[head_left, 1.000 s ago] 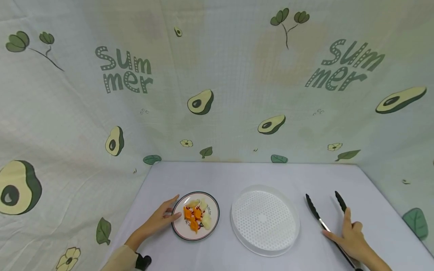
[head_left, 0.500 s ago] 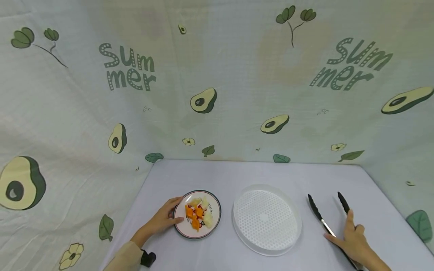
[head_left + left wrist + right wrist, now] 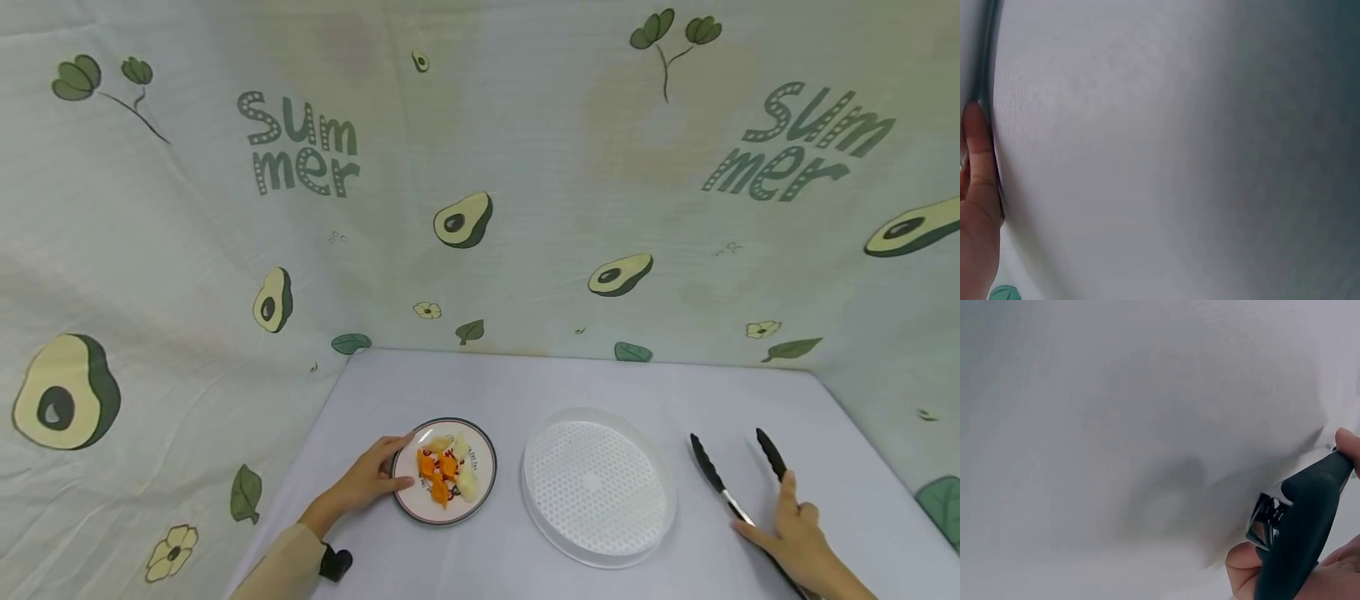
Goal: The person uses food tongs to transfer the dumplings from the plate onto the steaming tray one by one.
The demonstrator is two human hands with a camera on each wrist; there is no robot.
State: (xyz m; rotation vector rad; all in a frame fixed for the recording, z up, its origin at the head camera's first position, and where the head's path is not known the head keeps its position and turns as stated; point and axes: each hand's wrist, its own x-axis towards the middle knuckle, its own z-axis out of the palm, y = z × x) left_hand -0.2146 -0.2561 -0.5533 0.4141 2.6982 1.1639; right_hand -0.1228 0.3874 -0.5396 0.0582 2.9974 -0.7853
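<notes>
In the head view, my left hand point(image 3: 366, 477) grips the left side of a round white plate point(image 3: 484, 468) with a dark rim line. Its thumb lies over the rim. Orange food pieces point(image 3: 439, 490) and pale yellow food pieces point(image 3: 467, 483) sit on the plate. The left wrist view catches part of the left hand point(image 3: 980, 200) along the plate's edge. At the right, my right hand point(image 3: 801, 533) holds a pair of tongs point(image 3: 738, 507), metal with black tips, their arms spread apart. The tongs' dark handle point(image 3: 1300, 537) is close up in the right wrist view.
Between the hands, a round white tray point(image 3: 592, 500) with a perforated surface stands on the white table point(image 3: 510, 383). Behind the table hangs a pale cloth point(image 3: 525, 167) printed with avocados, leaves and lettering.
The head view has shifted a little, so everything appears further right. My left fingers have closed in on the plate's rim. The right hand keeps the tongs spread as before.
</notes>
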